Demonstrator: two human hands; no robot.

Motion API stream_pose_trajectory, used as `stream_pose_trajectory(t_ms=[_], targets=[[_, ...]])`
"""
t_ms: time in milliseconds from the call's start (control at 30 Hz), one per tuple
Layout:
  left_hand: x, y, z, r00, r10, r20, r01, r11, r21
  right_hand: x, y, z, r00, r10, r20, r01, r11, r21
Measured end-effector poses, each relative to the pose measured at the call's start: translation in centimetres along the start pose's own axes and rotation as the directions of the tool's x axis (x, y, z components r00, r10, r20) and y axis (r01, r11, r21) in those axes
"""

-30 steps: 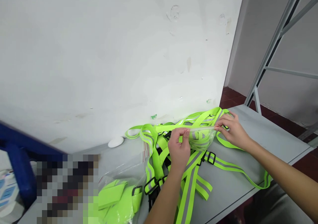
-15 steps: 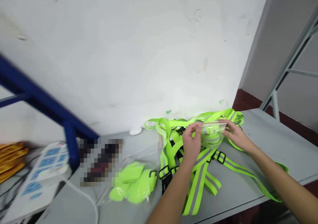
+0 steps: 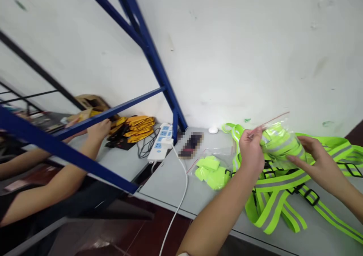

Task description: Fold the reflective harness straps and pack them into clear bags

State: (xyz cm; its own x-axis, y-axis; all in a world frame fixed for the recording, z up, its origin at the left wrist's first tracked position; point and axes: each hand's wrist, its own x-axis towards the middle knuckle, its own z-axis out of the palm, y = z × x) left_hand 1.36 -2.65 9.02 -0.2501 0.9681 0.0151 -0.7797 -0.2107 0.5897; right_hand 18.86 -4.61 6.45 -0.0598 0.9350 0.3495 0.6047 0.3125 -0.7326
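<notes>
A clear zip bag [image 3: 279, 140] packed with folded neon-yellow reflective strap is held up between both hands over the table. My left hand [image 3: 252, 150] pinches the bag's upper left corner near its red seal line. My right hand [image 3: 320, 163] grips its lower right side, thumb in front. Beneath and behind lies a heap of neon-yellow reflective straps [image 3: 279, 207] with grey stripes and black buckles. A second clear bag [image 3: 211, 171] with folded neon-yellow strap rests flat to the left of my left forearm.
A white power strip [image 3: 161, 142] with a cable, a blurred-out flat object [image 3: 191, 145] and a white round item [image 3: 213, 129] lie to the left. A blue metal frame [image 3: 159, 70] separates the tables. Beyond it, another person's hands [image 3: 99, 130] are near yellow-and-black packets [image 3: 138, 127].
The view has swung left, bringing the other person's arms into sight. The held bag is now tilted, and my right hand has shifted from its top edge down to its side.
</notes>
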Motion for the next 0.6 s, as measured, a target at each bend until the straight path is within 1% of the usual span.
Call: stream_pose_trajectory(t_ms=[33,100,167,233,300,333,367,400,433,467,500,533,567,600], targets=[[0.2,1.2,-0.4,0.998,-0.006,-0.057,0.005,1.0,-0.026,0.4,-0.8,0.8,0.999,-0.028,0.028,0.029,1.0,-0.013],[0.4,3.5,-1.9,0.986,-0.027,-0.166,0.022,0.999,-0.032,1.1,-2.6,2.8,0.99,-0.058,0.129,0.06,0.998,-0.018],[0.5,5.7,-4.0,0.971,-0.027,-0.237,0.027,1.0,-0.004,1.6,-4.4,5.2,0.966,-0.057,0.251,0.055,0.998,0.017],[0.2,7.6,-6.8,0.965,0.001,-0.262,0.012,0.999,0.046,1.7,-5.8,7.7,0.933,-0.052,0.356,0.033,0.998,0.059],[-0.5,9.2,-9.8,0.948,0.086,-0.306,-0.045,0.989,0.137,1.7,-6.8,10.2,0.89,-0.057,0.451,0.003,0.993,0.121],[-1.0,9.8,-11.4,0.931,0.142,-0.336,-0.073,0.975,0.21,1.6,-7.1,11.4,0.869,-0.067,0.491,-0.012,0.988,0.155],[-1.6,10.4,-12.9,0.902,0.221,-0.372,-0.106,0.946,0.306,1.5,-7.4,12.4,0.852,-0.074,0.518,-0.022,0.984,0.177],[-2.2,10.9,-14.3,0.871,0.304,-0.386,-0.126,0.898,0.422,1.5,-7.6,13.4,0.842,-0.076,0.535,-0.027,0.983,0.182],[-2.9,11.4,-15.6,0.846,0.394,-0.36,-0.144,0.818,0.556,1.6,-7.8,14.3,0.835,-0.074,0.545,-0.025,0.985,0.171],[-3.5,11.7,-16.7,0.831,0.479,-0.284,-0.162,0.696,0.699,1.7,-7.9,15.0,0.834,-0.069,0.548,-0.012,0.99,0.143],[-4.1,12.0,-17.5,0.829,0.537,-0.156,-0.183,0.524,0.832,1.8,-8.1,15.6,0.835,-0.066,0.547,0.012,0.995,0.103],[-4.6,12.2,-18.1,0.829,0.56,0.0,-0.217,0.321,0.922,2.0,-8.3,16.1,0.837,-0.07,0.542,0.045,0.997,0.059],[-5.0,12.4,-18.4,0.829,0.535,0.162,-0.263,0.117,0.958,2.2,-8.5,16.5,0.843,-0.087,0.531,0.092,0.996,0.018],[-5.3,12.6,-18.5,0.83,0.465,0.307,-0.315,-0.063,0.947,2.4,-8.8,16.7,0.854,-0.122,0.506,0.154,0.988,-0.021]])
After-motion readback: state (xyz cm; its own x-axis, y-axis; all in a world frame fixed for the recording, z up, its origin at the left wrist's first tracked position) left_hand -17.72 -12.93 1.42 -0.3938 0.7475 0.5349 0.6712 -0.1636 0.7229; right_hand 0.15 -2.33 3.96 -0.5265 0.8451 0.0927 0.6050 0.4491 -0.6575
